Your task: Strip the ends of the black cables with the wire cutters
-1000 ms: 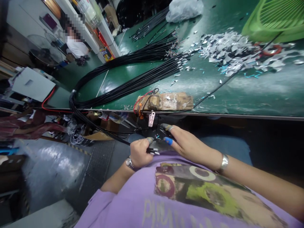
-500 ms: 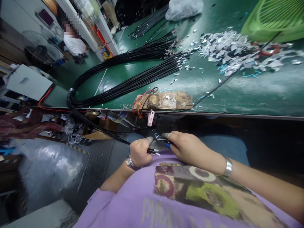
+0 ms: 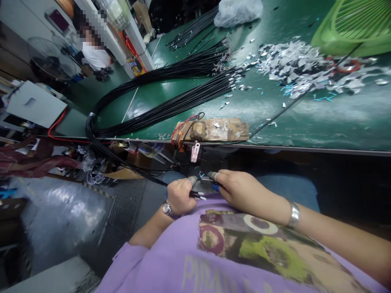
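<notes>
My left hand (image 3: 181, 196), a watch at its wrist, is closed around several black cables (image 3: 154, 178); their pale, stripped ends (image 3: 200, 195) stick out past the fist. Grey tape or a cover wraps its thumb tip, where a cable end with fine coloured wires (image 3: 201, 175) points up. My right hand (image 3: 233, 185), with covered fingertips and a metal bangle at the wrist, grips a small tool with a thin metal tip (image 3: 206, 178). That tip reaches the fine wires. Fingers hide the rest of the tool, so its kind is unclear.
Along the green table (image 3: 305, 122) lies a long looped cable bundle (image 3: 165, 101). A wooden block (image 3: 233, 129) sits at the front edge, a pinkish-white tag (image 3: 195, 152) hanging beside it. Foil scraps (image 3: 293, 61) are heaped near a green basket (image 3: 351, 24). A person (image 3: 94, 55) is farther back.
Both hands stay almost in place. The metal tip showed two spread prongs before and now looks like one narrow line between the hands. The view has shifted very slightly.
</notes>
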Demonstrator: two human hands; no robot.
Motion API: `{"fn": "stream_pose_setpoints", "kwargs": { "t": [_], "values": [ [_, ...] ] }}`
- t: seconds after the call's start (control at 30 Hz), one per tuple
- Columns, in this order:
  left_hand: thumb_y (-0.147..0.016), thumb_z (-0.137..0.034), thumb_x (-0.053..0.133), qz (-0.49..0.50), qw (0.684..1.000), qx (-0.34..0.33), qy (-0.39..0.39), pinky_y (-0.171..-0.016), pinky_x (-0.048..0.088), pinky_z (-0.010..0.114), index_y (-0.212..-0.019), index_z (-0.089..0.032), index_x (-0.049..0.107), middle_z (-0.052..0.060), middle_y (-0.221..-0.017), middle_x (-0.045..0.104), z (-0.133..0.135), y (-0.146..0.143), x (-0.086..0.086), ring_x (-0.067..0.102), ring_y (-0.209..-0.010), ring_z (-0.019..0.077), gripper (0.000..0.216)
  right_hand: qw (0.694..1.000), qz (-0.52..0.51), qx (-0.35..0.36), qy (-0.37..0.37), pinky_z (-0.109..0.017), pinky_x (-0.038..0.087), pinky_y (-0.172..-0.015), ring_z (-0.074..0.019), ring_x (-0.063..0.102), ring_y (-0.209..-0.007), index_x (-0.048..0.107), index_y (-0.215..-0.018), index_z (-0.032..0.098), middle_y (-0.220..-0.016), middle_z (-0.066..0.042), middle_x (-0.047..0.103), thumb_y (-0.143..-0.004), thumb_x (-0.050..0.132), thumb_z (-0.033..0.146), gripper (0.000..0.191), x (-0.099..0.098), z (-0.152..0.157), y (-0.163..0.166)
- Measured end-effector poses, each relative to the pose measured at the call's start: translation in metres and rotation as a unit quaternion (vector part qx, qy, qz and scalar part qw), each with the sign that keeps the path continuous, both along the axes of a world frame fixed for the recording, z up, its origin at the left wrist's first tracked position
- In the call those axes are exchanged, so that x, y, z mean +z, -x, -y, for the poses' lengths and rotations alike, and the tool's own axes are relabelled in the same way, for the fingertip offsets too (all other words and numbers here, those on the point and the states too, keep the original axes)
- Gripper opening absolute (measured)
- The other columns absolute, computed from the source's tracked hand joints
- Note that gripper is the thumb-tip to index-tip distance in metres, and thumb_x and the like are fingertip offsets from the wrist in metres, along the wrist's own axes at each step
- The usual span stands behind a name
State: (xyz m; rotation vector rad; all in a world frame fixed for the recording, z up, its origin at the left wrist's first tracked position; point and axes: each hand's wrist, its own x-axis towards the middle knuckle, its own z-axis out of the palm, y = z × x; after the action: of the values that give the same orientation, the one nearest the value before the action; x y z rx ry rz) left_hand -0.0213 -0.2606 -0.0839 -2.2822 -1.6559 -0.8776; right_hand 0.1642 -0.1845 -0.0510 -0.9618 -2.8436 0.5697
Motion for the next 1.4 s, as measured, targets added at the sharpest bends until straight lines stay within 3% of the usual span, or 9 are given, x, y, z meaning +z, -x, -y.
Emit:
{"fn": "stream_pose_setpoints", "kwargs": {
  "t": [0.23,0.57,0.77,0.97,1.4],
  "values": [
    [-0.078,-0.025,0.049,-0.011,1.000,0.009,-0.001,-0.049,0.039,0.028,-0.081,-0.013,0.065,0.003,-0.054,0.061,0.001,0.001,-0.001,0.057,-0.049,0.0147,0.020,1.000,-0.014,-0.010,0.014,-0.025,0.032,-0.055,-0.0139,0.057,-0.061,0.061,-0.075,0.016,-0.071,-0.005,0.064,-0.078,0.046,0.008,0.017,-0.002,-0.001,0.001],
    [-0.079,-0.027,0.051,0.024,1.000,0.002,0.008,-0.051,0.044,0.026,-0.083,-0.015,0.065,0.004,-0.058,0.065,0.001,0.000,0.000,0.060,-0.052,0.0147,0.019,0.989,-0.073,-0.067,0.107,-0.024,0.035,-0.056,-0.0143,0.054,-0.058,0.056,-0.068,0.019,-0.066,-0.003,0.062,-0.075,0.047,0.011,0.014,-0.001,-0.007,-0.005],
    [-0.080,-0.031,0.054,0.103,0.994,0.014,0.015,-0.050,0.045,0.023,-0.081,-0.016,0.064,0.001,-0.055,0.063,-0.001,-0.002,0.008,0.059,-0.049,0.0125,0.018,0.957,-0.177,-0.050,0.226,-0.025,0.043,-0.061,-0.0162,0.058,-0.064,0.065,-0.077,0.019,-0.072,-0.003,0.067,-0.081,0.050,0.022,0.016,-0.013,-0.008,-0.010],
    [-0.080,-0.031,0.053,0.104,0.994,0.005,0.020,-0.050,0.045,0.023,-0.080,-0.015,0.064,0.002,-0.056,0.063,0.000,-0.003,0.008,0.059,-0.049,0.0123,0.019,0.919,-0.232,-0.046,0.315,-0.028,0.048,-0.069,-0.0184,0.062,-0.073,0.070,-0.089,0.017,-0.079,-0.003,0.072,-0.083,0.052,0.031,0.024,-0.020,-0.008,-0.007],
    [-0.079,-0.029,0.055,0.111,0.994,-0.001,0.018,-0.050,0.045,0.023,-0.080,-0.015,0.064,0.001,-0.056,0.063,-0.001,-0.003,0.006,0.058,-0.048,0.0119,0.017,0.895,-0.263,-0.036,0.358,-0.031,0.051,-0.077,-0.0220,0.065,-0.083,0.070,-0.093,0.015,-0.088,-0.005,0.073,-0.082,0.051,0.032,0.027,-0.022,-0.007,-0.002]
  ]
}}
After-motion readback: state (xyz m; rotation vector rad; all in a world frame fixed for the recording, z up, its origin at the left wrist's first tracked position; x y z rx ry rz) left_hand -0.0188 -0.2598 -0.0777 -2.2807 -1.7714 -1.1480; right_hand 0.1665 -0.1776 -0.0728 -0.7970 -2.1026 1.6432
